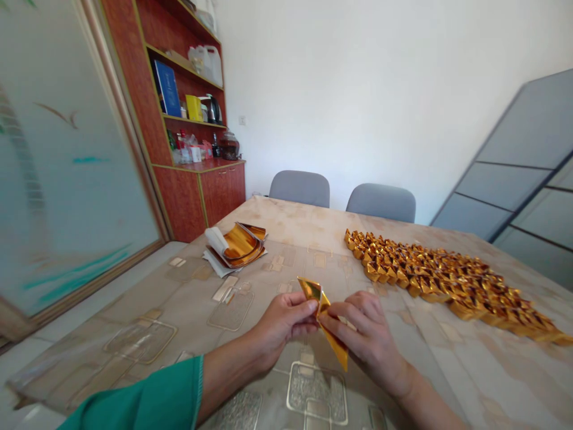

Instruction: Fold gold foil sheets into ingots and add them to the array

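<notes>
A partly folded piece of gold foil paper (pixel 336 346) is held above the table, its pointed ends sticking out at the top left and bottom right. My left hand (pixel 286 319) pinches it from the left near its middle, thumb on top. From the other side my right hand (pixel 362 322) grips the same piece, its fingers curled over the middle fold and partly hiding it. Farther off to the left lies a loose stack of gold foil sheets (pixel 244 242), curled over. On the right, many folded gold foil pieces (pixel 430 269) stand packed in long rows.
The table (pixel 286 233) has a patterned clear cover over its near part. Two grey chairs (pixel 299 187) stand at its far side. A reddish wooden cabinet (pixel 179 191) with bottles and a kettle is at the back left, beside a frosted glass door (pixel 67 155).
</notes>
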Demonstrator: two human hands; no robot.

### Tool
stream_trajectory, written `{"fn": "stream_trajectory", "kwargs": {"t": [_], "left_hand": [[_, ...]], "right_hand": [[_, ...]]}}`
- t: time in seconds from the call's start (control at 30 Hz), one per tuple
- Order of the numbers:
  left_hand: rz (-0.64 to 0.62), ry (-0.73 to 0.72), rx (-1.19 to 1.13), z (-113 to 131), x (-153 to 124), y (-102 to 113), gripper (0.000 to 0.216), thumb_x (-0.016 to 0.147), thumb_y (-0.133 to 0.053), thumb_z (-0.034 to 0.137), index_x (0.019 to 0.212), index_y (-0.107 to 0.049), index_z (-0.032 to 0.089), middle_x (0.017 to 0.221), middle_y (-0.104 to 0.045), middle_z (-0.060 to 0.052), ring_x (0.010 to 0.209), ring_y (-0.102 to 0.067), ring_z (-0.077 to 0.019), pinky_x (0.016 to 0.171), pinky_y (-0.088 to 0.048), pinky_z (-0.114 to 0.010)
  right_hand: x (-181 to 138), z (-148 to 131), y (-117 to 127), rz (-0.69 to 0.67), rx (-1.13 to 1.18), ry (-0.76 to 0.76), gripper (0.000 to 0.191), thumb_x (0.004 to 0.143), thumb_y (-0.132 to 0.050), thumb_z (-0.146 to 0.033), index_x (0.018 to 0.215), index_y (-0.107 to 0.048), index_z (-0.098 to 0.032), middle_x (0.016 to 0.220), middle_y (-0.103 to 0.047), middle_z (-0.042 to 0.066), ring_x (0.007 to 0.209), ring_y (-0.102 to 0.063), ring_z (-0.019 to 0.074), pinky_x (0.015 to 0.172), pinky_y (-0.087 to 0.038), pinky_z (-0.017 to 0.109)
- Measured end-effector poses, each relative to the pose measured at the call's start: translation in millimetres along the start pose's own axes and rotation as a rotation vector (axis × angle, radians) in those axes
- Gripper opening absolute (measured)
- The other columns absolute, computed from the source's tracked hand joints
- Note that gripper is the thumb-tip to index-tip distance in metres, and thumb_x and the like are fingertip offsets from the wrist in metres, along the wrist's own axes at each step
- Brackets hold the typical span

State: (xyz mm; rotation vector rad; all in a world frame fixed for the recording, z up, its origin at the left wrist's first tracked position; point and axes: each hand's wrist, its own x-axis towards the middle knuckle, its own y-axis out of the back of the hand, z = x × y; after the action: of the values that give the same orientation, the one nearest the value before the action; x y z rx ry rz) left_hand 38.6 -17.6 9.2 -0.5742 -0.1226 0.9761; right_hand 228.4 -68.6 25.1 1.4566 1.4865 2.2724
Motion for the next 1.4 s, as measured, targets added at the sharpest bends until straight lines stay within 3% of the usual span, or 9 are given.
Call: {"fn": "stream_trajectory", "kwargs": {"t": [0.13, 0.43, 0.57, 0.7, 0.93, 1.2, 1.4], "left_hand": [[0.11, -0.09, 0.037, 0, 4, 2, 0.03, 0.068, -0.083, 0.037, 0.082, -0.073, 0.012, 0.078, -0.07, -0.003, 0.066, -0.061, -0.0107, 0.063, -0.047, -0.021], [0.154, -0.245, 0.179, 1, 5, -1, 0.03, 0.072, -0.077, 0.039, 0.08, -0.069, 0.011, 0.071, -0.069, -0.004, 0.06, -0.058, -0.012, 0.058, -0.046, -0.023], [0.201, -0.259, 0.182, 0, 8, 1, 0.041, 0.068, -0.079, 0.037, 0.096, -0.057, 0.017, 0.066, -0.069, 0.0, 0.055, -0.059, -0.0128, 0.053, -0.046, -0.022], [0.227, -0.288, 0.189, 0, 11, 2, 0.038, 0.067, -0.078, 0.035, 0.081, -0.045, 0.021, 0.062, -0.067, 0.004, 0.05, -0.057, -0.0113, 0.049, -0.044, -0.021], [0.145, -0.306, 0.244, 1, 11, 1, 0.025, 0.071, -0.074, 0.03, 0.088, -0.068, 0.013, 0.074, -0.07, -0.002, 0.059, -0.06, -0.0105, 0.058, -0.048, -0.022], [0.155, -0.29, 0.213, 2, 8, -2, 0.024, 0.064, -0.078, 0.021, 0.085, -0.069, 0.014, 0.072, -0.07, 0.0, 0.059, -0.06, -0.0102, 0.06, -0.048, -0.022], [0.143, -0.31, 0.265, 2, 8, -1, 0.021, 0.065, -0.076, 0.02, 0.085, -0.069, 0.014, 0.074, -0.07, -0.001, 0.06, -0.059, -0.0103, 0.06, -0.048, -0.023]], "right_hand": [[2, 3, -2, -0.062, 0.029, 0.006, 0.023, 0.1, -0.051, -0.017, 0.116, -0.066, -0.025, 0.104, -0.073, 0.005, 0.089, -0.057, 0.0208, 0.082, -0.04, 0.04], [3, 2, 1, -0.024, 0.069, 0.036, 0.026, 0.103, -0.045, -0.019, 0.115, -0.067, -0.027, 0.092, -0.075, 0.002, 0.081, -0.057, 0.0193, 0.081, -0.038, 0.039], [5, 2, -5, -0.002, 0.131, -0.035, 0.017, 0.1, -0.053, -0.024, 0.11, -0.068, -0.023, 0.087, -0.073, 0.003, 0.079, -0.056, 0.019, 0.076, -0.038, 0.037], [6, 2, -9, -0.011, 0.175, -0.094, 0.014, 0.098, -0.056, -0.027, 0.103, -0.069, -0.024, 0.091, -0.072, 0.004, 0.082, -0.057, 0.0199, 0.075, -0.04, 0.036], [5, 1, -5, -0.017, 0.13, -0.114, 0.017, 0.096, -0.061, -0.022, 0.111, -0.066, -0.027, 0.094, -0.072, 0.003, 0.083, -0.056, 0.0195, 0.077, -0.041, 0.037], [2, 7, -5, 0.027, 0.197, -0.2, 0.032, 0.095, -0.059, -0.02, 0.127, -0.056, -0.025, 0.103, -0.067, 0.007, 0.093, -0.057, 0.0233, 0.079, -0.045, 0.039], [3, 7, -4, -0.013, 0.231, -0.158, 0.012, 0.093, -0.061, -0.016, 0.099, -0.067, -0.024, 0.095, -0.065, 0.005, 0.088, -0.056, 0.0215, 0.075, -0.043, 0.036]]}}
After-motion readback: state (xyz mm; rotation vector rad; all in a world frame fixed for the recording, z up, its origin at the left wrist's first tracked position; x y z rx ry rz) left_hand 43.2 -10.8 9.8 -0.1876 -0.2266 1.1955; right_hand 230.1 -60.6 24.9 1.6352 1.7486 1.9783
